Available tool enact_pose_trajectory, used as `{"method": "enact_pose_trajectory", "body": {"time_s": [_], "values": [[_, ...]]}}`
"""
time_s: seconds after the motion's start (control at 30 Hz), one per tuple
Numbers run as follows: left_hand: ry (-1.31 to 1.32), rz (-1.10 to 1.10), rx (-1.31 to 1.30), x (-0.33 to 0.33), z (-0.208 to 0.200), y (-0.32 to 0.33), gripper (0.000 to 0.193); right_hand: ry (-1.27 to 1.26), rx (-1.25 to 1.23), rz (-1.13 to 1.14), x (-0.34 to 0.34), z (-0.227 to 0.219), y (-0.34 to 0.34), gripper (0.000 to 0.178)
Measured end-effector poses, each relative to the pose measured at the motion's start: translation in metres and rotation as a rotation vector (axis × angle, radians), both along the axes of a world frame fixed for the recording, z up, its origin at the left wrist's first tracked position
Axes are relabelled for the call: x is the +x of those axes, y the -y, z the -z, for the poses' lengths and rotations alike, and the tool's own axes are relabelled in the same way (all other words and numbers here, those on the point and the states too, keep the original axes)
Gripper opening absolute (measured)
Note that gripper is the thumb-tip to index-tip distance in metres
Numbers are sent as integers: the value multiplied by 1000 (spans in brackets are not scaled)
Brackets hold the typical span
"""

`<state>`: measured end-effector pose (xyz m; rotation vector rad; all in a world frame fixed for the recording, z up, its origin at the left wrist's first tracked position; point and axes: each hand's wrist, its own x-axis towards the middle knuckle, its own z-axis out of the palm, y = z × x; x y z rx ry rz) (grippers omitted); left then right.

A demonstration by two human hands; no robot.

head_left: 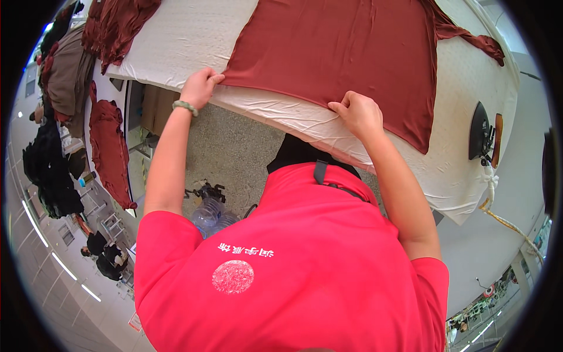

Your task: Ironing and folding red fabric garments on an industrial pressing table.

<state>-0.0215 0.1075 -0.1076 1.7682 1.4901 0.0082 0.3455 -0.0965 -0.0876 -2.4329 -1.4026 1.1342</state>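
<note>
A dark red garment (337, 50) lies spread on the white padded table (176, 41), its hem along the near edge. At the hem's left corner my left hand (200, 88) is closed, pinching the cloth between thumb and fingers. My right hand (359, 113) pinches the same hem farther right, its fingers curled; the cloth at its fingertips is partly hidden. Between the two hands the hem runs fairly straight. One sleeve of the garment trails off to the far right, twisted. A green beaded bracelet (185, 107) circles my left wrist.
An iron (481, 132) stands at the table's right, its cord (510, 222) hanging off the edge. More dark red cloth (117, 29) is heaped at the far left, near brown and black garments (65, 70). Large plastic bottles (210, 216) are on the floor below.
</note>
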Motion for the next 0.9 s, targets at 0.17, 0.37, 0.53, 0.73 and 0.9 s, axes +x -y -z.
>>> {"method": "enact_pose_trajectory", "body": {"time_s": [0.17, 0.37, 0.53, 0.73, 0.9], "values": [[-421, 255, 342, 30, -14, 16, 23, 21, 66, 0, -1, 4, 4, 39], [-145, 386, 662, 85, -26, 34, 28, -66, 132, 79, -1, -6, 8, 35], [388, 793, 697, 220, -12, 48, 45, 217, 662, 242, 7, -1, -13, 38], [214, 885, 869, 311, 14, -82, 48, 701, 518, 191, 44, 28, -54, 59], [562, 876, 817, 330, 16, -157, 49, 596, 543, 183, 76, 12, -96, 60]]}}
